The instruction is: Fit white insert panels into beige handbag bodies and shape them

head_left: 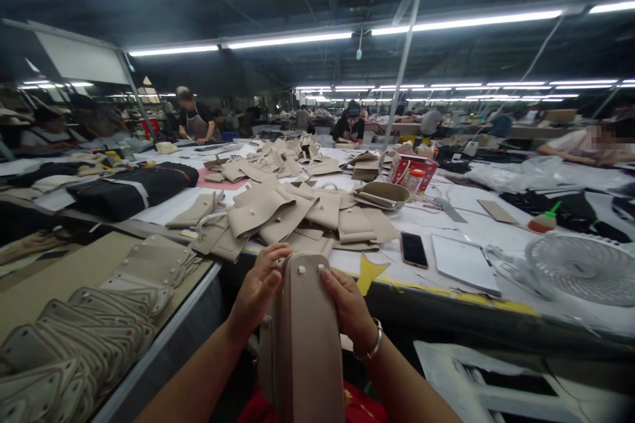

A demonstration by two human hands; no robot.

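Note:
A taupe leather handbag [315, 337] stands on end in front of me at the table edge, its narrow side facing up with small pale-covered studs at its top. My right hand [350, 304] grips its upper right edge, thumb on the stud at that corner. My left hand [260, 284] is at the upper left edge, fingers bent against the bag near another stud; its fingertips are partly hidden. Just beyond lies a heap of beige leather bag pieces [278, 211], some with metal fittings. A finished-looking open bag body [381, 195] rests at the heap's right.
Stacked beige flaps [89, 317] cover a board at left, near a black bundle [133, 188]. On the right lie a phone [413, 250], a white pad [464, 263], a fan [583, 268], and a green-tipped bottle [544, 219]. A red box [409, 168] stands behind; co-workers sit farther off.

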